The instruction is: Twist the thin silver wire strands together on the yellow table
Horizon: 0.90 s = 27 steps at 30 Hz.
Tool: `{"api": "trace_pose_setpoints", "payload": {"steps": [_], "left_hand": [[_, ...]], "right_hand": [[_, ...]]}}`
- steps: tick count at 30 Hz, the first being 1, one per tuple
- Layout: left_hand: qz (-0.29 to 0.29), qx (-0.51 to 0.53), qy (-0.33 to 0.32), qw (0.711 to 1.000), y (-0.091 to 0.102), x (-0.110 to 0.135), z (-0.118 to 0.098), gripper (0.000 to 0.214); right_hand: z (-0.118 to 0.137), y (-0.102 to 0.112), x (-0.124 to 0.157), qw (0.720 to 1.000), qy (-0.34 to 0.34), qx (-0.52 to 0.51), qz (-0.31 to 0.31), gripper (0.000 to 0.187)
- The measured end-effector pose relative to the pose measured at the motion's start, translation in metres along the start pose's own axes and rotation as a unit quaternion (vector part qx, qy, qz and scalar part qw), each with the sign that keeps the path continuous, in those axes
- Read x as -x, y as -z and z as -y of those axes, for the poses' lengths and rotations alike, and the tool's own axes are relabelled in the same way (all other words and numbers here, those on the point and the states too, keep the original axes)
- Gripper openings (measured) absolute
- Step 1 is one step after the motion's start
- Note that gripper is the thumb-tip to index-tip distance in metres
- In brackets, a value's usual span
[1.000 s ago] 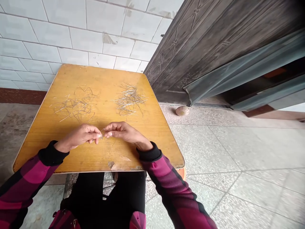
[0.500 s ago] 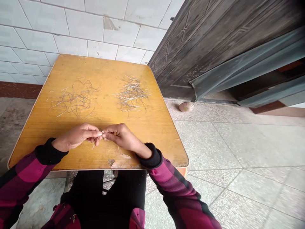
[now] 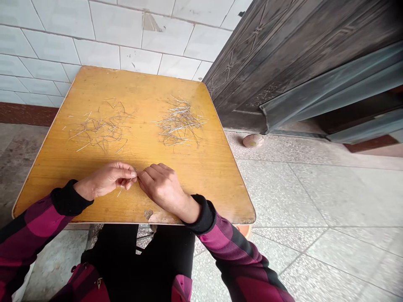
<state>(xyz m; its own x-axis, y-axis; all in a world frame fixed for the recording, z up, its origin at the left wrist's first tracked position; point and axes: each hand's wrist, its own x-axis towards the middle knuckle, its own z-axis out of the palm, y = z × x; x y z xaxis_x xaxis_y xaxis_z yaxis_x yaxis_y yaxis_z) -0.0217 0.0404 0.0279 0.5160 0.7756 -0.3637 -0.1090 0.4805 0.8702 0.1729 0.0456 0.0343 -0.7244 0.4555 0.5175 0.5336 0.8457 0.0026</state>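
Note:
My left hand (image 3: 108, 179) and my right hand (image 3: 159, 186) meet fingertip to fingertip over the near part of a yellow wooden table (image 3: 141, 126). Both are pinched on a short piece of thin wire (image 3: 124, 187) that sticks out below the left fingers. A loose heap of bent, tangled wire pieces (image 3: 99, 128) lies on the table's left half. A tighter pile of straighter wire pieces (image 3: 179, 122) lies on the right half, beyond my right hand.
The table stands against a white tiled wall (image 3: 94, 37). A dark carved door (image 3: 299, 58) rises on the right. A small round object (image 3: 252, 140) lies on the speckled floor by the door. The table's near edge has a chipped spot (image 3: 147, 214).
My right hand has rolled over so its back faces up, and its wrist has shifted nearer. The wire end now points down-left from the left fingers. The view has shifted slightly.

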Motion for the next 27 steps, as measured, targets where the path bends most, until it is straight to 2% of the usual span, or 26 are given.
{"api": "trace_pose_setpoints", "payload": {"steps": [4, 7, 12, 16, 19, 27], "left_hand": [[0.008, -0.013, -0.019, 1.000, -0.001, 0.002, -0.004, 0.021], [0.020, -0.055, -0.012, 0.998, -0.002, 0.004, -0.007, 0.025], [-0.011, -0.082, -0.026, 0.996, -0.004, 0.005, -0.006, 0.030], [-0.040, -0.064, -0.041, 0.996, -0.007, 0.007, -0.007, 0.030], [-0.063, -0.050, -0.052, 0.995, -0.009, 0.009, -0.010, 0.029], [-0.064, -0.033, -0.051, 0.996, -0.013, 0.011, -0.014, 0.028]], "right_hand": [[-0.004, 0.006, 0.000, 0.996, -0.010, -0.068, 0.065, 0.025], [-0.007, 0.007, 0.001, 0.990, 0.007, -0.096, 0.101, 0.023], [-0.005, 0.001, 0.000, 0.994, 0.051, -0.062, 0.075, 0.025], [-0.003, -0.002, 0.001, 0.998, 0.054, -0.012, 0.042, 0.028], [-0.005, -0.001, 0.004, 0.998, 0.051, -0.015, 0.022, 0.026], [-0.015, 0.001, 0.011, 0.991, 0.049, -0.103, 0.063, 0.026]]}}
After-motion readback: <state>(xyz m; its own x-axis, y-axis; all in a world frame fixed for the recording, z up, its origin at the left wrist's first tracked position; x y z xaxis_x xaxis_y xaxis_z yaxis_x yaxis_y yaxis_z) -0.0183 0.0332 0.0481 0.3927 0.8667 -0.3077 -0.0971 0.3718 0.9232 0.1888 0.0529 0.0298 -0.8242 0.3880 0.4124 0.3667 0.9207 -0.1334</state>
